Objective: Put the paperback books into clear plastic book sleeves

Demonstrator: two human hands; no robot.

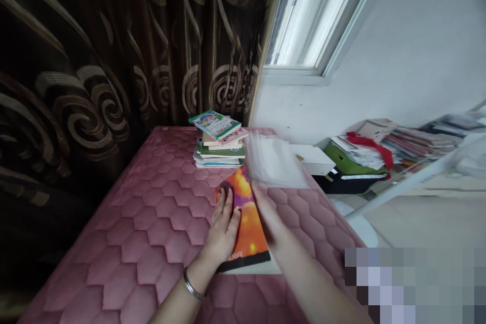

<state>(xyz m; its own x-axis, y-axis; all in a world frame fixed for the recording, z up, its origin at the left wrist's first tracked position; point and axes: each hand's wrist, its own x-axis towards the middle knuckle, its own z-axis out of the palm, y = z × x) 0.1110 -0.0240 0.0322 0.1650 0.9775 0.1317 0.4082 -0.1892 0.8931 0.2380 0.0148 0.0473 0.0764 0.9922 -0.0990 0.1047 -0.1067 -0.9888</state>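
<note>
An orange and purple book point(246, 223) lies on the pink quilted bed point(152, 223) in front of me. My left hand point(224, 225), with a bracelet on its wrist, lies flat and open on the book's left side. My right hand point(271, 217) is smeared by motion along the book's right edge, just below a clear plastic sheet point(275, 162). I cannot tell whether its fingers grip the sheet.
A stack of several books point(219, 140) stands further back on the bed. Dark patterned curtains point(114, 45) hang behind and to the left. On the right are a window point(315, 15), a white box point(313, 158), a green box and piles of books and papers point(398, 144).
</note>
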